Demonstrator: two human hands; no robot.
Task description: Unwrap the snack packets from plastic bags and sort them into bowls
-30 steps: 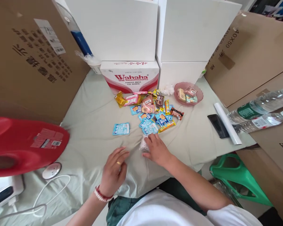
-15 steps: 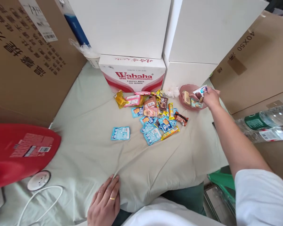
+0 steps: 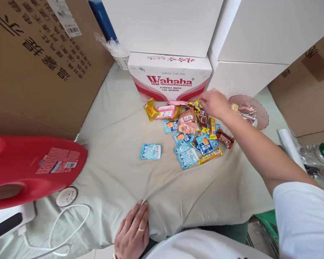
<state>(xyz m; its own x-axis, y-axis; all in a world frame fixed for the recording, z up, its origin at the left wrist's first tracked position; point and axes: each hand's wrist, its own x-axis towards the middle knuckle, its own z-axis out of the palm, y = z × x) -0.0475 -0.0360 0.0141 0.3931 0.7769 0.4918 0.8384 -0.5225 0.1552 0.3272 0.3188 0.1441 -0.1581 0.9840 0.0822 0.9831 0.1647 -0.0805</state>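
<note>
My right hand [image 3: 215,103] is at the back of a snack pile, fingertips pinched together at a yellow-wrapped candy [image 3: 196,104]; the hand is slightly blurred and hides part of the pile. Beneath it lie a brown cocoa packet [image 3: 203,118], a yellow stick packet [image 3: 212,128] and several blue biscuit packets [image 3: 188,158]. A dark brown packet [image 3: 225,139] lies at the pile's right. Behind my forearm sits a pink clear bowl [image 3: 263,114] with several wrapped snacks inside. My left hand [image 3: 132,230] rests flat on the cloth at the front edge, fingers extended, holding nothing.
A Wahaha carton [image 3: 170,81] stands behind the pile, white boxes [image 3: 162,27] above it. One blue packet [image 3: 150,151] lies apart on the cloth. A red jug [image 3: 43,162] and white cable [image 3: 52,230] are at left, plastic bottles [image 3: 320,156] at right.
My right hand has moved left from the bowl to the back of the pile. The white packet it held is no longer in it. My left hand stays put; the view has shifted.
</note>
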